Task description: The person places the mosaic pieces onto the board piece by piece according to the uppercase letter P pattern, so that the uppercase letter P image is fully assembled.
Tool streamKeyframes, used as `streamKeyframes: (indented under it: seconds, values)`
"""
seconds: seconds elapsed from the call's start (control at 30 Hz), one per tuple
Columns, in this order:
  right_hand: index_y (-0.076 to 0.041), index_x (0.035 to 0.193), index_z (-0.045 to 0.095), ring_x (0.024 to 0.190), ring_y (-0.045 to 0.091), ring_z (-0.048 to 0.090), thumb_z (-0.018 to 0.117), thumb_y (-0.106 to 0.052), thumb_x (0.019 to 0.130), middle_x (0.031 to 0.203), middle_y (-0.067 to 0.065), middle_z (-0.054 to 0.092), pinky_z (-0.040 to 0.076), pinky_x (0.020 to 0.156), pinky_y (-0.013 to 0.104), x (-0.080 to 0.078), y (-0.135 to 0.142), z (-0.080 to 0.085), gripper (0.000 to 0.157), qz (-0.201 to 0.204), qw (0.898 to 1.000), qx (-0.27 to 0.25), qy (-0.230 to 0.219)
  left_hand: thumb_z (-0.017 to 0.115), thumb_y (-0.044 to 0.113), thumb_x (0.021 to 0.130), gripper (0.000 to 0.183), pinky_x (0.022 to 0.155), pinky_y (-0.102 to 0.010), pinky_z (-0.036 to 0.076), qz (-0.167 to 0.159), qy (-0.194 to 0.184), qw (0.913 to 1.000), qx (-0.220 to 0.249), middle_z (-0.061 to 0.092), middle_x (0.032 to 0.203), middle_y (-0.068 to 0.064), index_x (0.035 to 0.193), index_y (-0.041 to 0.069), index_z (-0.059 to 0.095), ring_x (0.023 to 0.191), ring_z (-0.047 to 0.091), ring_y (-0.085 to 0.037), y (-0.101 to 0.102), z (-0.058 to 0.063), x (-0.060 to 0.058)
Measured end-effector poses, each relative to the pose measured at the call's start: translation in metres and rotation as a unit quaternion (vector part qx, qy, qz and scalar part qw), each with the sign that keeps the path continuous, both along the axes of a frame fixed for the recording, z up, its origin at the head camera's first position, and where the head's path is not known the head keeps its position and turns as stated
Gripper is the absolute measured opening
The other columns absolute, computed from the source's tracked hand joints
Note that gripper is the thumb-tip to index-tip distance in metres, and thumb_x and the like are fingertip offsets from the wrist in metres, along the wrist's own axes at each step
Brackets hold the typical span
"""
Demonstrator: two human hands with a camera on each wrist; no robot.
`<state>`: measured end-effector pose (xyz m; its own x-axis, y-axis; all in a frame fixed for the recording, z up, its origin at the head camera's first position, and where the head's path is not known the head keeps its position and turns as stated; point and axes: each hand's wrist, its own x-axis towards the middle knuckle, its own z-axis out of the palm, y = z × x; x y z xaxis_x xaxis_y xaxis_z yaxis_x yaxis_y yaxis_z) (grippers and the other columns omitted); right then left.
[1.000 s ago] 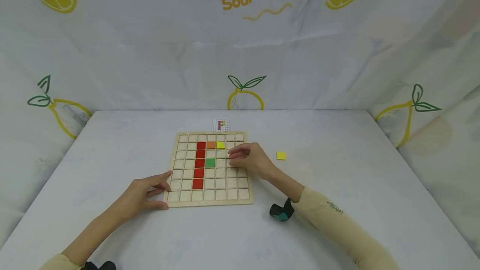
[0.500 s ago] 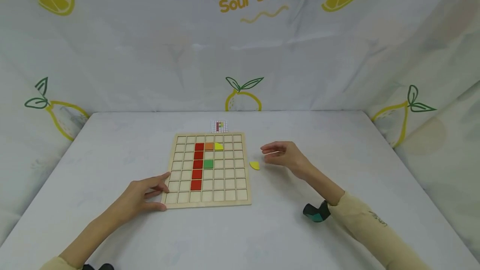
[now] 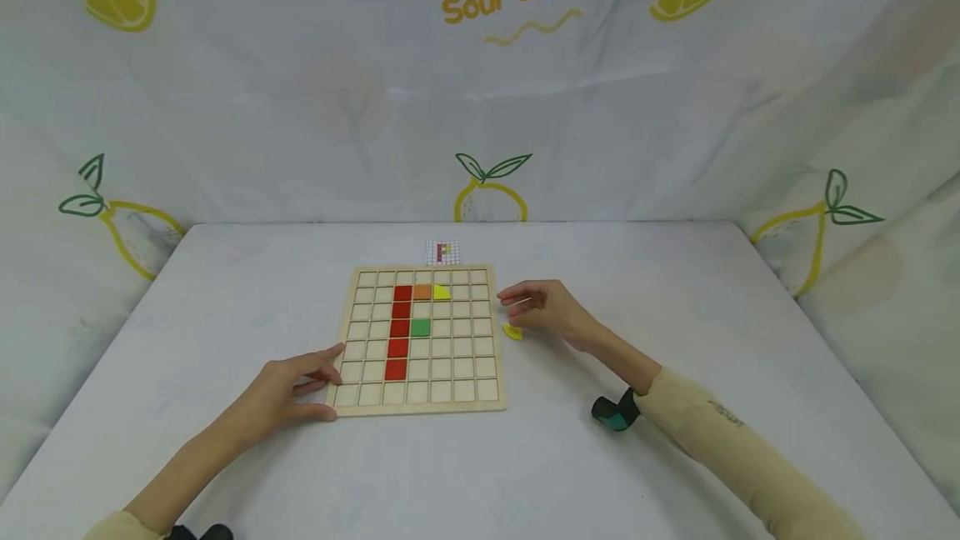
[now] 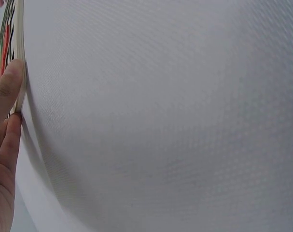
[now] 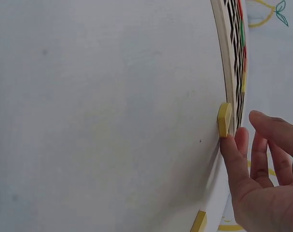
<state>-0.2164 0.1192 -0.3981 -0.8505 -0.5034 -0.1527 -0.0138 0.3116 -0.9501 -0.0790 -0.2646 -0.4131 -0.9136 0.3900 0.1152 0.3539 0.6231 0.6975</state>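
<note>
A wooden grid board (image 3: 457, 409) lies on the table, holding a column of red square tiles (image 3: 398, 328), an orange tile (image 3: 422, 292), a green tile (image 3: 421, 327) and a yellow round-cornered tile (image 3: 442, 292). My left hand (image 3: 288, 386) rests against the board's lower left corner, thumb on the front edge and fingers on the left edge. Just right of the board, my right hand (image 3: 546, 308) hovers, thumb and fingers apart. By its fingertips is a yellow quarter-round tile (image 5: 224, 120), partly covered in the head view. Another yellow tile (image 5: 198, 222) is visible only in the right wrist view.
A small printed pattern card (image 3: 442, 252) lies behind the board. A white cloth with lemon prints hangs at the back and sides. A black and green wrist device (image 3: 615, 411) is on my right wrist.
My right hand leaves the board's right side, moves right over the yellow square tile, then comes back left to the quarter-round tile. My left hand stays at the board's corner.
</note>
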Motion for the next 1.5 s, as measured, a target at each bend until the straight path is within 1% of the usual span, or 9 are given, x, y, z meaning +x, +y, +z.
streamKeyframes:
  seconds: [0.2, 0.33, 0.57, 0.63, 0.87, 1.03, 1.23, 1.37, 1.5]
  values:
    - [0.006, 0.121, 0.060, 0.092, 0.020, 0.063, 0.067, 0.002, 0.087, 0.118, 0.021, 0.060, 0.057, 0.078, 0.026, 0.002, 0.007, 0.002, 0.035, 0.022, 0.999, 0.024, -0.013, 0.086, 0.008, 0.064, 0.037, 0.084, -0.026, 0.055, -0.002, 0.005, 1.0000, -0.006, 0.052, 0.135, -0.025, 0.095, 0.009, 0.065, 0.116, 0.055, -0.040, 0.002, 0.003, -0.001]
    - [0.006, 0.121, 0.060, 0.094, 0.021, 0.064, 0.068, 0.001, 0.087, 0.120, 0.021, 0.060, 0.055, 0.078, 0.022, 0.003, 0.011, 0.001, 0.035, 0.035, 0.999, 0.029, 0.002, 0.086, 0.009, 0.064, 0.036, 0.084, -0.027, 0.055, -0.002, 0.007, 1.0000, -0.003, 0.051, 0.135, -0.026, 0.094, 0.009, 0.065, 0.116, 0.054, -0.040, 0.001, 0.004, 0.000]
    - [0.007, 0.120, 0.061, 0.100, 0.026, 0.063, 0.067, 0.000, 0.087, 0.121, 0.021, 0.061, 0.054, 0.082, 0.022, 0.000, 0.004, 0.000, 0.034, 0.080, 0.995, 0.012, 0.052, 0.086, 0.014, 0.065, 0.070, 0.084, -0.027, 0.055, -0.015, 0.035, 0.9993, 0.005, 0.062, 0.124, -0.015, 0.125, -0.006, 0.057, 0.112, 0.058, -0.036, -0.001, -0.002, -0.002]
    - [0.006, 0.120, 0.061, 0.098, 0.025, 0.063, 0.066, 0.001, 0.087, 0.120, 0.021, 0.062, 0.053, 0.081, 0.021, -0.001, 0.002, 0.001, 0.034, 0.093, 0.994, 0.014, 0.057, 0.086, 0.014, 0.065, 0.073, 0.084, -0.027, 0.055, -0.016, 0.034, 0.9993, 0.007, 0.063, 0.122, -0.014, 0.127, -0.008, 0.055, 0.111, 0.058, -0.036, -0.001, -0.003, -0.002]
    - [0.005, 0.122, 0.060, 0.083, 0.018, 0.061, 0.064, 0.004, 0.087, 0.118, 0.019, 0.060, 0.057, 0.071, 0.026, 0.004, 0.009, 0.000, 0.035, 0.119, 0.992, 0.032, -0.012, 0.085, 0.011, 0.065, 0.051, 0.084, -0.027, 0.055, -0.014, 0.017, 0.9997, 0.005, 0.057, 0.130, -0.022, 0.110, 0.000, 0.064, 0.114, 0.056, -0.039, 0.000, -0.002, -0.001]
    - [0.006, 0.121, 0.059, 0.082, 0.017, 0.063, 0.064, 0.004, 0.087, 0.117, 0.018, 0.061, 0.059, 0.074, 0.031, 0.015, 0.021, -0.003, 0.035, 0.129, 0.989, 0.030, -0.060, 0.086, 0.013, 0.065, 0.060, 0.084, -0.027, 0.055, -0.012, 0.024, 0.9996, 0.004, 0.061, 0.124, -0.018, 0.117, -0.003, 0.061, 0.113, 0.057, -0.037, 0.000, -0.001, -0.001]
    - [0.001, 0.117, 0.063, 0.087, 0.017, 0.065, 0.069, -0.003, 0.087, 0.116, 0.013, 0.065, 0.056, 0.077, 0.024, 0.022, 0.026, -0.003, 0.032, 0.143, 0.987, 0.071, -0.007, 0.086, 0.015, 0.065, 0.079, 0.084, -0.026, 0.055, -0.013, 0.032, 0.9994, -0.002, 0.067, 0.107, -0.003, 0.132, -0.009, 0.051, 0.109, 0.060, -0.033, 0.000, -0.002, -0.001]
    - [0.001, 0.117, 0.064, 0.091, 0.018, 0.066, 0.068, -0.006, 0.088, 0.113, 0.011, 0.067, 0.055, 0.079, 0.023, 0.021, 0.025, -0.002, 0.030, 0.155, 0.985, 0.077, 0.007, 0.086, 0.014, 0.065, 0.056, 0.084, -0.027, 0.055, -0.015, 0.027, 0.9995, 0.006, 0.061, 0.125, -0.018, 0.114, -0.001, 0.063, 0.113, 0.057, -0.038, -0.001, -0.003, 0.000]
    - [0.003, 0.117, 0.063, 0.079, 0.016, 0.065, 0.067, -0.006, 0.090, 0.096, 0.010, 0.070, 0.057, 0.072, 0.024, 0.020, 0.026, 0.000, 0.029, 0.170, 0.982, 0.082, -0.022, 0.085, 0.015, 0.067, 0.039, 0.083, -0.028, 0.055, -0.019, 0.026, 0.9994, 0.013, 0.051, 0.135, -0.026, 0.099, 0.007, 0.065, 0.116, 0.054, -0.041, -0.001, -0.001, 0.001]
